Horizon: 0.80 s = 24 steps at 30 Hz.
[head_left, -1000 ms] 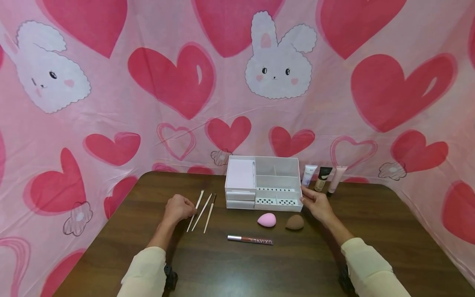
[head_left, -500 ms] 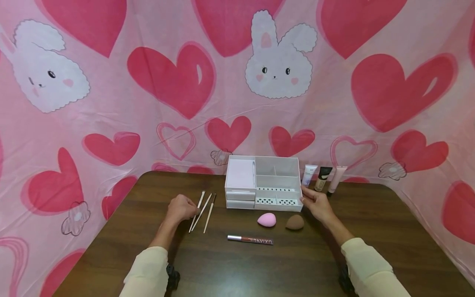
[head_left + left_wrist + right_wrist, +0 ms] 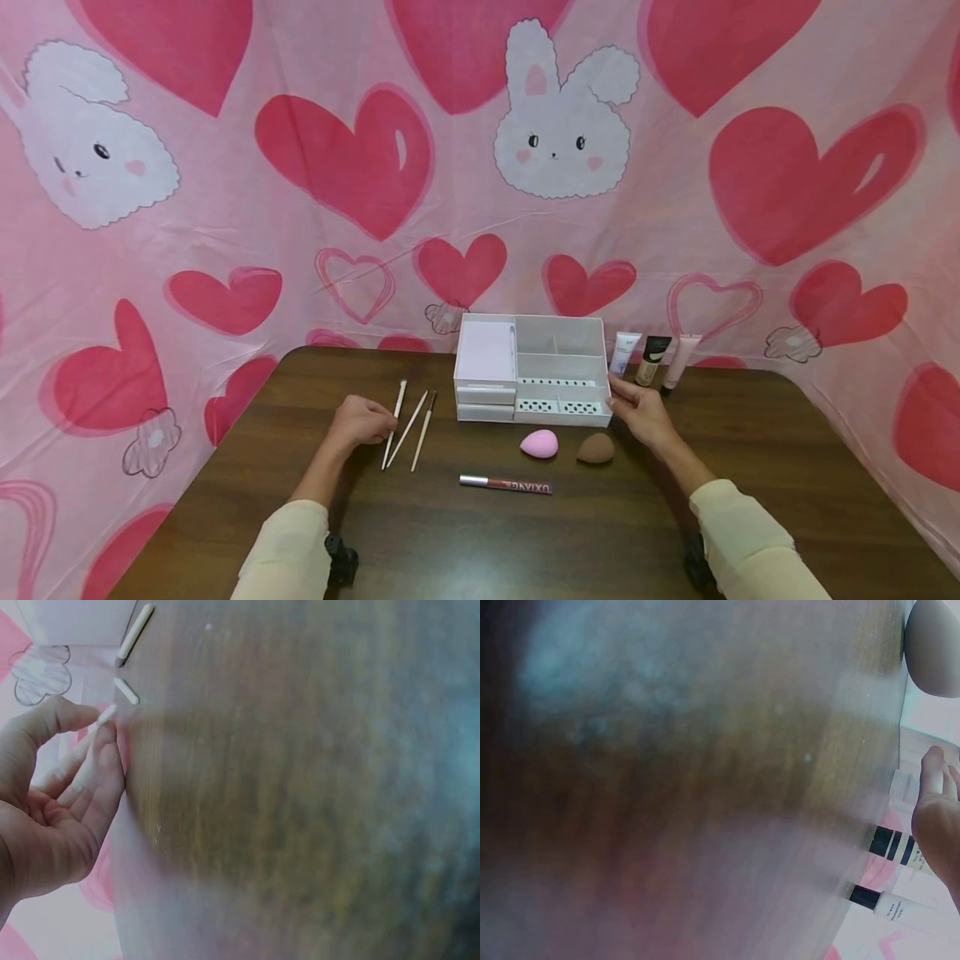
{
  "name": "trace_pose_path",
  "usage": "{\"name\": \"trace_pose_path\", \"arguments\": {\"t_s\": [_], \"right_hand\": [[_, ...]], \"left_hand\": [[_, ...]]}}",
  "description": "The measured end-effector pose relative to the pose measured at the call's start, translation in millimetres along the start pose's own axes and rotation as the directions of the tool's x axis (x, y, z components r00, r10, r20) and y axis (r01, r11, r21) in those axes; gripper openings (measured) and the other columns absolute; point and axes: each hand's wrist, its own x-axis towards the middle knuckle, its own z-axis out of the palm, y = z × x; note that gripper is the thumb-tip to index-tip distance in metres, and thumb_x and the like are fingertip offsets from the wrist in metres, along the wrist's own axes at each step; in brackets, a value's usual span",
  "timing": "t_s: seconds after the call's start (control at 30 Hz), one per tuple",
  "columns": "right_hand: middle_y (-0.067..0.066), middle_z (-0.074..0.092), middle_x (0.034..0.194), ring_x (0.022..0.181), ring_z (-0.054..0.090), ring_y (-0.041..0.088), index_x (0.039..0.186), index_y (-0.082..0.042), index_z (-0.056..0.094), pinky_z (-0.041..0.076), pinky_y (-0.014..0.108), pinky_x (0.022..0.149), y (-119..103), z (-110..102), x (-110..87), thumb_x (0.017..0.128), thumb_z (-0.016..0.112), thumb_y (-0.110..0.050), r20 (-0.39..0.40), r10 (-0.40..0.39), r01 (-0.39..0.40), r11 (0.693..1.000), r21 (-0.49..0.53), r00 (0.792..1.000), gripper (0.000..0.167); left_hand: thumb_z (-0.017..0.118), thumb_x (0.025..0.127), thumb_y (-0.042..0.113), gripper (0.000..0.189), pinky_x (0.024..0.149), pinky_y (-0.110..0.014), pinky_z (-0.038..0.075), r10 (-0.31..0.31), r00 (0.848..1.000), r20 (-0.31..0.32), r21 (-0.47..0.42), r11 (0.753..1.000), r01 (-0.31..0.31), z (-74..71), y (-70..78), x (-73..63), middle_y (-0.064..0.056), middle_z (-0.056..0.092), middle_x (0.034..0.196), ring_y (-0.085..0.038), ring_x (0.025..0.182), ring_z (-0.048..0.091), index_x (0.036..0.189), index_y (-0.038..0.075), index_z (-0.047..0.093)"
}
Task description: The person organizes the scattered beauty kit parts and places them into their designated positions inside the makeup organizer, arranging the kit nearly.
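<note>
My left hand (image 3: 363,419) pinches the leftmost of three slim makeup brushes (image 3: 401,396) between thumb and fingertips; its end (image 3: 108,713) shows at the fingertips in the left wrist view. Close by on its right lie a second pale brush (image 3: 408,427) and a third with a dark tip (image 3: 423,432). At the table's back stands a white cosmetics organizer (image 3: 487,352) with drawers and open compartments. Against its right side rest the fingertips of my right hand (image 3: 645,417), the fingers fairly straight in the right wrist view.
A pink makeup sponge (image 3: 539,444) and a brown one (image 3: 596,448) lie before the organizer, with a lip gloss tube (image 3: 506,484) nearer me. Right of the organizer stand a white tube (image 3: 624,356), a black-topped tube (image 3: 652,361) and a pink tube (image 3: 680,364).
My left hand moved slightly right, then back left. The leftmost brush shifted with it, its lower end now nearer the second brush. The right hand and organizer stayed put.
</note>
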Motion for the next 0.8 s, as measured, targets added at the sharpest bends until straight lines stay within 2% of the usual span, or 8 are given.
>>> {"name": "trace_pose_path", "arguments": {"t_s": [0.1, 0.3, 0.67, 0.8], "right_hand": [[0.034, 0.047, 0.145, 0.107, 0.056, -0.014, 0.146, 0.012, 0.041, 0.048, 0.004, 0.083, -1.0, -0.1, -0.3, 0.098, 0.056, 0.005, -0.002, 0.004, -0.004, 1.000, 0.005, 1.000, 0.051], [0.035, 0.047, 0.145, 0.103, 0.054, -0.017, 0.146, 0.013, 0.041, 0.048, 0.004, 0.082, -0.6, -0.1, -0.8, 0.098, 0.056, 0.005, 0.001, 0.012, -0.012, 1.000, 0.006, 1.000, 0.051], [0.037, 0.045, 0.144, 0.106, 0.054, -0.016, 0.146, 0.014, 0.040, 0.047, 0.003, 0.083, 2.1, -0.7, -0.6, 0.098, 0.055, 0.007, 0.014, -0.024, 0.023, 0.999, 0.032, 1.000, 0.051], [0.036, 0.045, 0.144, 0.106, 0.054, -0.017, 0.146, 0.014, 0.040, 0.047, 0.003, 0.083, 1.4, -0.7, -0.6, 0.098, 0.055, 0.007, 0.014, -0.025, 0.024, 0.999, 0.032, 1.000, 0.051]], "left_hand": [[0.070, 0.078, 0.004, 0.021, 0.059, -0.023, 0.057, -0.014, 0.999, 0.032, -0.109, 0.994, 0.017, -1.1, -1.4, 0.8, 0.000, 0.068, 0.063, -0.008, 0.060, 0.062, 0.092, -0.011, 0.074], [0.067, 0.085, 0.006, 0.027, 0.063, -0.023, 0.058, -0.015, 0.996, 0.088, -0.228, 0.973, 0.034, -1.8, 0.9, 4.0, 0.003, 0.068, 0.066, -0.007, 0.063, 0.064, 0.103, -0.013, 0.069], [0.062, 0.094, 0.006, 0.031, 0.066, -0.024, 0.059, 0.079, 0.983, 0.169, -0.345, 0.939, -0.016, -4.6, 27.5, 2.4, -0.002, 0.077, 0.080, -0.005, 0.065, 0.066, 0.115, -0.018, 0.062], [0.062, 0.094, 0.005, 0.032, 0.065, -0.022, 0.058, 0.104, 0.978, 0.181, -0.379, 0.925, -0.028, -3.1, 38.0, 1.2, 0.002, 0.074, 0.076, -0.004, 0.064, 0.065, 0.117, -0.018, 0.061]]}}
